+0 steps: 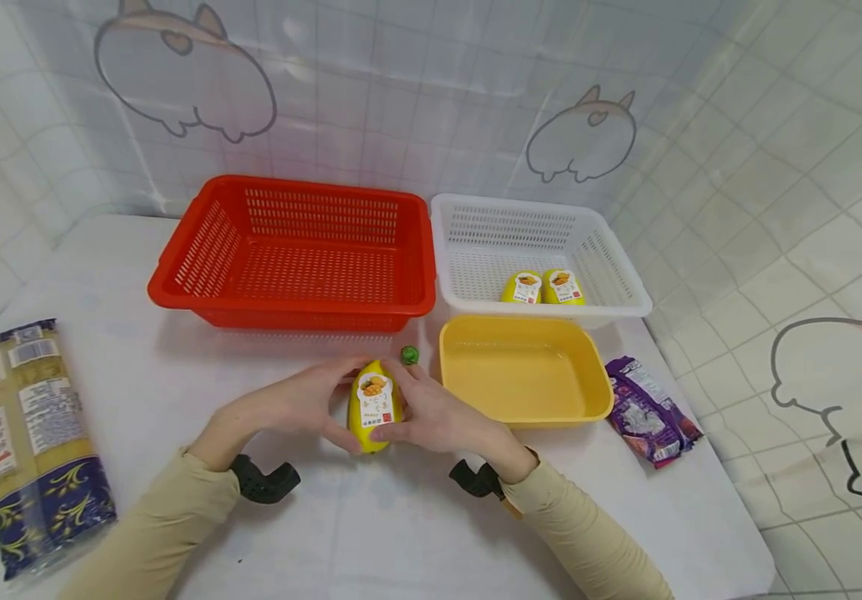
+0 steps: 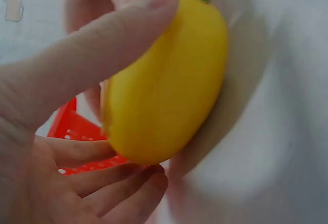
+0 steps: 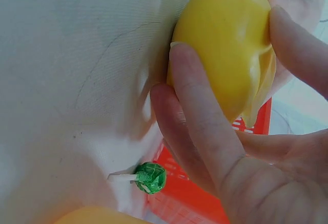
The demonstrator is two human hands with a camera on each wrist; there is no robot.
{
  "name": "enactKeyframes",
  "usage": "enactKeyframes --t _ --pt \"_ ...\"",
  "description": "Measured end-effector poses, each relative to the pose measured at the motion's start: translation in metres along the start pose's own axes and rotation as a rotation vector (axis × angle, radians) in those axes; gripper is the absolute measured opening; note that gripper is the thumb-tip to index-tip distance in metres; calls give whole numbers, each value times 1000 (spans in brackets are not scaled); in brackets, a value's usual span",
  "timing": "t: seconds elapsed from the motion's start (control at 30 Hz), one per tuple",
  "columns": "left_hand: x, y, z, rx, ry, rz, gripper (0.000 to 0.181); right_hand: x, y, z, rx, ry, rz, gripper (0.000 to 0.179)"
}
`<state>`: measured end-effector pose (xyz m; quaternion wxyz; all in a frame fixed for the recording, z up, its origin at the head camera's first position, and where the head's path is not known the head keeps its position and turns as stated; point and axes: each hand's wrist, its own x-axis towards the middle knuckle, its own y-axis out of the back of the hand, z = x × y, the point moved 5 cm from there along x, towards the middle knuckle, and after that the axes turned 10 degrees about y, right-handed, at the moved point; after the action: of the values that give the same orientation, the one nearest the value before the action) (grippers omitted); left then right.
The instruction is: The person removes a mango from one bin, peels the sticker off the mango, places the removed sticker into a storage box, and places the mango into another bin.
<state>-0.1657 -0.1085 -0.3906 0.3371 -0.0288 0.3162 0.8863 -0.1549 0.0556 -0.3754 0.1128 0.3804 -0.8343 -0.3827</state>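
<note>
A yellow mango-shaped container (image 1: 374, 417) with a white printed label stands between both hands, over the middle of the white table. From its left side, my left hand (image 1: 299, 404) grips it, with the thumb across the front in the left wrist view and the fingers at its far end. Opposite, my right hand (image 1: 438, 412) holds it between thumb and fingers, fingertips pressed on the smooth yellow side (image 3: 220, 39). Just beyond the right hand lies a green-wrapped lollipop (image 3: 151, 178), its white stick showing in the right wrist view.
Behind the hands stands a red basket (image 1: 296, 318). To its right, a white basket (image 1: 476, 306) holds two similar yellow containers (image 1: 525, 287). A yellow bin (image 1: 524, 375) sits in front of that, beside a purple packet (image 1: 649, 417). A long clear-and-blue food packet (image 1: 41, 442) lies far left.
</note>
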Motion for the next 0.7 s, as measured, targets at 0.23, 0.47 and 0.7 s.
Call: enactKeyframes --t 0.23,0.47,0.7 --pt "3 -5 -2 16 50 17 111 1 -1 1 16 9 -4 94" --pt "0 -2 -1 50 46 55 108 -2 4 -3 11 17 2 83" --pt "2 -2 1 105 63 97 106 -6 15 -7 43 5 60 74"
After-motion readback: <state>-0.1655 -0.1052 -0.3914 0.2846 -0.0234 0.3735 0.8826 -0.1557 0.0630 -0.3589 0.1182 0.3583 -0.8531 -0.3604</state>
